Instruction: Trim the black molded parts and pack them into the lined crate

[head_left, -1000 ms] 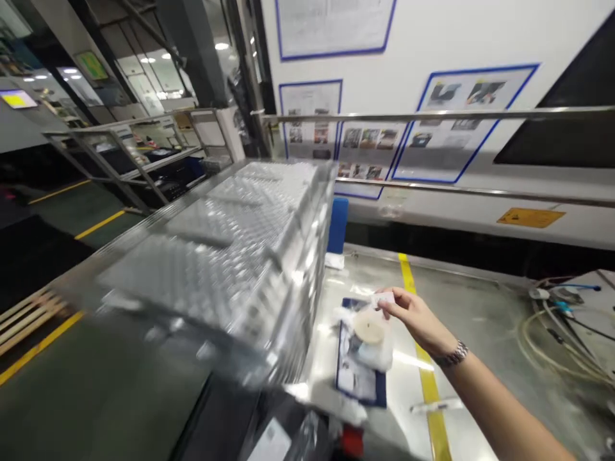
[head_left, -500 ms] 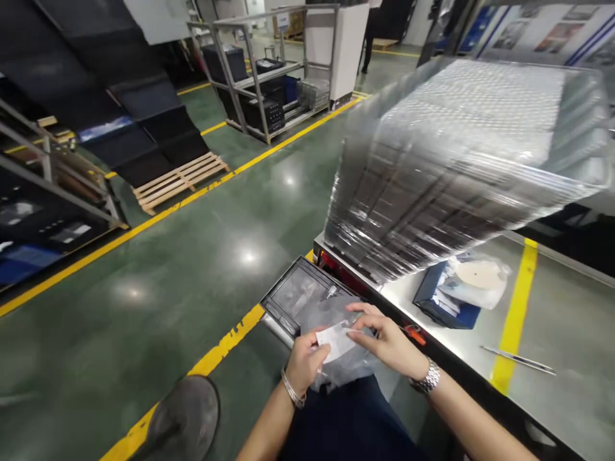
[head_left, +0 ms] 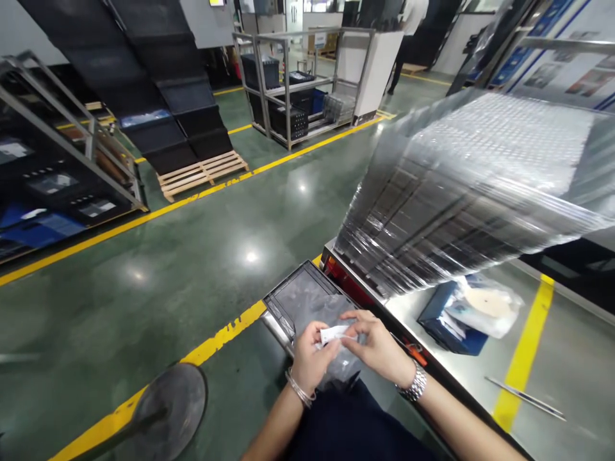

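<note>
Between my two hands is a small white paper slip [head_left: 332,333], bent or folded into a narrow strip. My left hand [head_left: 310,358] pinches its left end with thumb and fingers. At the right end, my right hand [head_left: 377,339] grips the slip between thumb and index finger, its other fingers bent. Beneath both hands lies a clear plastic bag [head_left: 319,310], crumpled over a black bin [head_left: 288,285] and toward my lap. What the bag contains I cannot make out.
On my right, a metal bench [head_left: 552,365] carries a tall stack of clear plastic trays [head_left: 432,218], a blue box [head_left: 444,320] with a bag on it, and tweezers [head_left: 523,398]. A round base [head_left: 168,410] stands at lower left. Beyond are a rack [head_left: 288,96] and a person [head_left: 408,38].
The paper slip was spread out flat and is now folded narrower. My hands have come closer together on it. The camera view has shifted slightly upward.
</note>
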{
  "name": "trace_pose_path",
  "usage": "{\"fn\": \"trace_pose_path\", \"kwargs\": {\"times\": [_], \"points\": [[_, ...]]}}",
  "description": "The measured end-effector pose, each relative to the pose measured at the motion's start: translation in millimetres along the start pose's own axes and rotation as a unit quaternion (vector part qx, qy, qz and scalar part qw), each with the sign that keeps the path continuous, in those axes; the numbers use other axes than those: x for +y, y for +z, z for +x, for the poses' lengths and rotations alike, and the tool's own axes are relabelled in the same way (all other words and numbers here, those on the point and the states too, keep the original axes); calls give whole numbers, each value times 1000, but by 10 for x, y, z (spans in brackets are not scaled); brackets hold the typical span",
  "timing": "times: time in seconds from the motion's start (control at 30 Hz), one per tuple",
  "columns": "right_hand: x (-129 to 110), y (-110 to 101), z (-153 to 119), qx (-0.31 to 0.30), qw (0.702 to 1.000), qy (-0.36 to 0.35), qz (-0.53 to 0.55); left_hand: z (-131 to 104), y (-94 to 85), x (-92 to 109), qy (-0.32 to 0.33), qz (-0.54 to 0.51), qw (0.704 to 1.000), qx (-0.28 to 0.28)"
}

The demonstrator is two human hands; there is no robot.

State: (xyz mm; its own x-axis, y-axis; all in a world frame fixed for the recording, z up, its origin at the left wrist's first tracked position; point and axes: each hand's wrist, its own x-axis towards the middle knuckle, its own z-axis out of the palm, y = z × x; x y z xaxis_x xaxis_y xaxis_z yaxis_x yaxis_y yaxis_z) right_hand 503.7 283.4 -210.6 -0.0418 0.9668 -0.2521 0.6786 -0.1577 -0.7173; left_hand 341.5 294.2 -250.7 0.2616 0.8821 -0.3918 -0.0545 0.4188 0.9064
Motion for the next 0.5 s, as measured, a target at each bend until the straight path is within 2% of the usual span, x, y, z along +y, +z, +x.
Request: {"fn": "trace_pose_path", "kwargs": {"times": [0.1, 0.27, 0.4, 0.5], "points": [[54, -138, -36, 10, 999, -7, -30, 35, 130, -22, 5, 24, 999, 32], [110, -464, 5, 4, 996, -30, -78, 78, 283, -23, 0, 32, 999, 25], [144, -553, 116, -87, 989, -50, -108, 121, 407, -40, -7, 54, 999, 4], [246, -498, 195, -155, 979, -47, -121, 123, 346, -176, -18, 81, 997, -3]]}}
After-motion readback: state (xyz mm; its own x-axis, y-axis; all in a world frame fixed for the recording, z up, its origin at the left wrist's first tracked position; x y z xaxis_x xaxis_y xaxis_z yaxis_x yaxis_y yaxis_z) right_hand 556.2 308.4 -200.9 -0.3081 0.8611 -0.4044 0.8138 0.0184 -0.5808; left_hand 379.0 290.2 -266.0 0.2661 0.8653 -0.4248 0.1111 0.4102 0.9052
